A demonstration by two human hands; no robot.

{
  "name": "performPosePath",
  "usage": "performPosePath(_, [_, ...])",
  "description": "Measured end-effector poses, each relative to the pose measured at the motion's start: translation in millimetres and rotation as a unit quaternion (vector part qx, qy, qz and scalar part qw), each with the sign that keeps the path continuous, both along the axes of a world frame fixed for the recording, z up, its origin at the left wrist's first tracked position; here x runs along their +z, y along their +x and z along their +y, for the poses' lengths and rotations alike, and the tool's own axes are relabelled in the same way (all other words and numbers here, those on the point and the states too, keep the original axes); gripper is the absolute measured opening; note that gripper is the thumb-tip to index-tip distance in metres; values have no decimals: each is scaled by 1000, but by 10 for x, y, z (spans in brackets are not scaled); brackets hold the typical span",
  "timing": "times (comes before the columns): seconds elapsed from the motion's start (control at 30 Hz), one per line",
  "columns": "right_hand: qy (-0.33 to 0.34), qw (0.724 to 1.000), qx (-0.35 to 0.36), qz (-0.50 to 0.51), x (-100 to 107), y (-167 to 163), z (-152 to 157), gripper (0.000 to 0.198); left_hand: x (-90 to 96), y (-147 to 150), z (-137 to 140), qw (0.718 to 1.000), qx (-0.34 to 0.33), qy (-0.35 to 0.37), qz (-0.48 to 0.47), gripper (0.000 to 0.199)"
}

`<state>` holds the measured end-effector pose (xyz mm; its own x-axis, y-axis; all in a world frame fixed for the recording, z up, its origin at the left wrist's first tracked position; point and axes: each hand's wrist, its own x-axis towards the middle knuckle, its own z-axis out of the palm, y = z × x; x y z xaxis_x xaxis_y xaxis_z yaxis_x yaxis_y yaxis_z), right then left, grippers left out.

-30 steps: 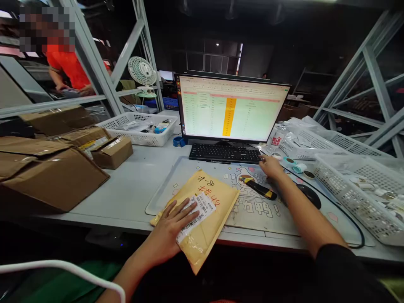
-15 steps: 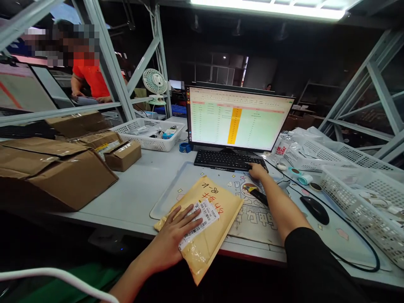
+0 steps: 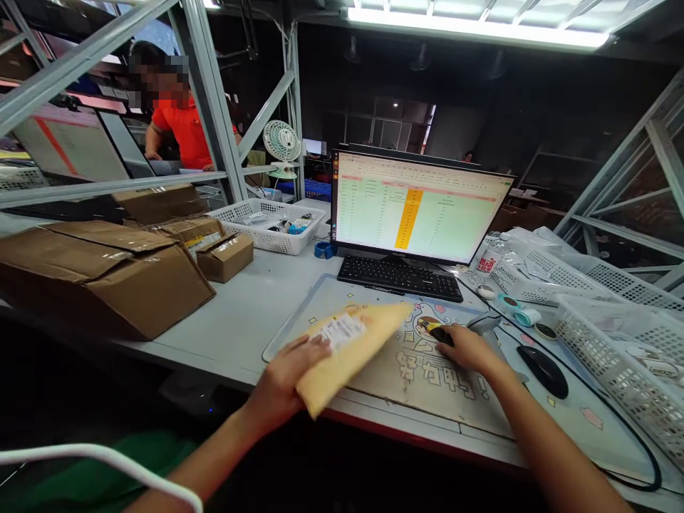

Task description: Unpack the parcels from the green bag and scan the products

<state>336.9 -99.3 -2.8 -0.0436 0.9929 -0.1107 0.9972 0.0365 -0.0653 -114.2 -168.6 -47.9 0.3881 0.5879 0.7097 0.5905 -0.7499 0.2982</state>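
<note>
My left hand (image 3: 291,374) grips a yellow padded envelope (image 3: 355,349) by its near left side. The envelope is tilted up over the desk mat (image 3: 427,377), slightly blurred, with a white label on its upper face. Over on the mat's right part, my right hand (image 3: 467,347) has its fingers closed around a slim black-and-yellow hand tool (image 3: 439,333). Most of that tool is hidden by the hand, and its exact kind is unclear. Behind both hands are a black keyboard (image 3: 398,276) and a monitor (image 3: 417,206) displaying a spreadsheet.
Cardboard boxes (image 3: 133,274) crowd the left side, near a white basket (image 3: 283,241) of small items. A black mouse (image 3: 542,370), cable and white baskets (image 3: 598,349) are on the right. A fan (image 3: 282,141) stands behind. Beyond the metal frame is a person in red (image 3: 187,132).
My right hand has left the keyboard, come down to the mat and closed on the black-and-yellow tool. My left hand, earlier flat on the envelope, now grips and tilts it.
</note>
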Motion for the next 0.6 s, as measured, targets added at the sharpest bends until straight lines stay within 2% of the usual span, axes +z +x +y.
performPosePath(0.03, [10, 1000, 0, 0, -43, 12, -77, 45, 125, 3, 54, 995, 47, -42, -78, 33])
performPosePath(0.1, [30, 1000, -7, -1, -96, 36, -152, 49, 389, 35, 156, 957, 147, -128, -216, 45])
performPosePath(0.17, [62, 998, -18, 13, -85, 66, -147, 53, 625, 84, 237, 926, 155, -161, -303, 54])
performPosePath(0.23, [122, 991, -19, 57, 2, 94, -105, 55, 802, 118, 286, 917, 126, -172, -337, 56])
performPosePath(0.33, [231, 962, 15, 143, 269, 49, -63, 52, 958, 108, 319, 907, 115, -168, -370, 57])
performPosePath(0.4, [274, 944, 54, 175, 508, -97, -81, 51, 1012, 77, 334, 895, 121, -155, -400, 55])
performPosePath(0.5, [294, 921, 144, 209, 874, -499, -157, 47, 1050, 71, 337, 880, 123, -151, -433, 44])
performPosePath(0.6, [272, 899, 259, 226, 1163, -992, -232, 43, 1064, 168, 265, 872, 144, -127, -450, 32])
